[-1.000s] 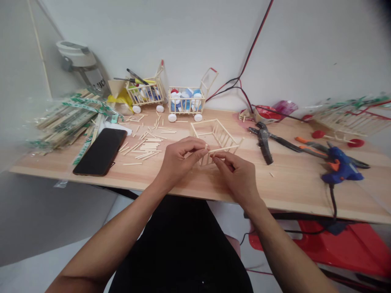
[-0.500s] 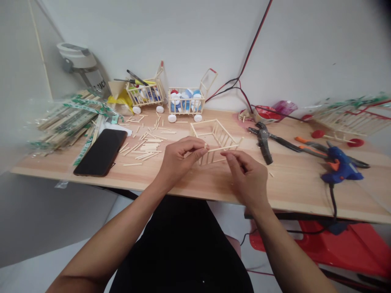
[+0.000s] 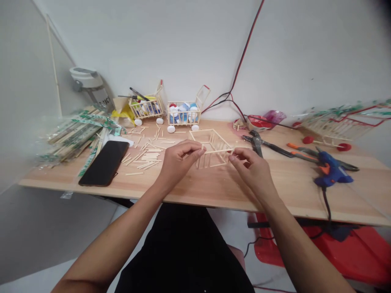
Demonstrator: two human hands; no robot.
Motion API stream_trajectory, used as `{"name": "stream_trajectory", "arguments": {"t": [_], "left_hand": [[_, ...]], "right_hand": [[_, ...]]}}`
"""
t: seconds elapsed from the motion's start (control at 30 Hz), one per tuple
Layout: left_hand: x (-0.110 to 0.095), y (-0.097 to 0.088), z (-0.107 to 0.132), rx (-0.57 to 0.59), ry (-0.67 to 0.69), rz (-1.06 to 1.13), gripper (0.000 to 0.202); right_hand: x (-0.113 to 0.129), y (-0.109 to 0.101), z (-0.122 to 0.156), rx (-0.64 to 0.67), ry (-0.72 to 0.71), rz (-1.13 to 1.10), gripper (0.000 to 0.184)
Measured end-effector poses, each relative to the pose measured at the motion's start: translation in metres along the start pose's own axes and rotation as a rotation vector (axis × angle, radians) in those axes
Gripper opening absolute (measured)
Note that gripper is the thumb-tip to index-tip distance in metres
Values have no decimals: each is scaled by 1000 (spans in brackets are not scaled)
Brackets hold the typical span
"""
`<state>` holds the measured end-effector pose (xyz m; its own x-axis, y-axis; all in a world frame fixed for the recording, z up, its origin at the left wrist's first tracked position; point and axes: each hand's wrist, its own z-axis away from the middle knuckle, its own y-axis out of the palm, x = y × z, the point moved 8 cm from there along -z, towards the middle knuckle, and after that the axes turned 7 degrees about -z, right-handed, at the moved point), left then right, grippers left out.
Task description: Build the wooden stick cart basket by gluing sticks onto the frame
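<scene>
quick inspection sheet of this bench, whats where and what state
surface: light wood tabletop, loose pieces spread over its left half
job's things: open stick frame standing on the tabletop, thin stick held above its near side
clutter: loose craft sticks, black phone, bagged sticks, small stick cart filled with caps, black pliers, blue glue gun
hands: left hand and right hand pinch the thin stick between them
cables: red and black wire on the wall, glue gun cord over the table edge
surroundings: white wall, red plastic object under the table
</scene>
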<state>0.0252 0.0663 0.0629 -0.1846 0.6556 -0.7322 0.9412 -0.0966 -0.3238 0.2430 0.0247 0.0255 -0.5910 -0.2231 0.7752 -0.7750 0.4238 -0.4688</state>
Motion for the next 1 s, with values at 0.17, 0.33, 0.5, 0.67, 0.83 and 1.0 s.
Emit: {"name": "stream_trajectory", "arguments": {"t": [0.17, 0.33, 0.5, 0.67, 0.83, 1.0], "left_hand": [[-1, -2, -7, 1, 5, -26, 10], [2, -5, -23, 24, -11, -20, 13], [14, -8, -47, 41, -29, 29, 17], [21, -10, -59, 13, 31, 19, 15], [35, -5, -56, 12, 5, 58, 15], [43, 0, -53, 42, -17, 83, 18]], "right_hand": [[-1, 7, -5, 60, 34, -33, 22], [3, 7, -20, 17, 56, -92, 21], [9, 11, -43, 10, 18, -160, 20], [12, 14, -50, -15, -2, -142, 21], [9, 14, -45, -73, 10, -98, 20], [-2, 20, -42, -61, 52, -124, 18]]}}
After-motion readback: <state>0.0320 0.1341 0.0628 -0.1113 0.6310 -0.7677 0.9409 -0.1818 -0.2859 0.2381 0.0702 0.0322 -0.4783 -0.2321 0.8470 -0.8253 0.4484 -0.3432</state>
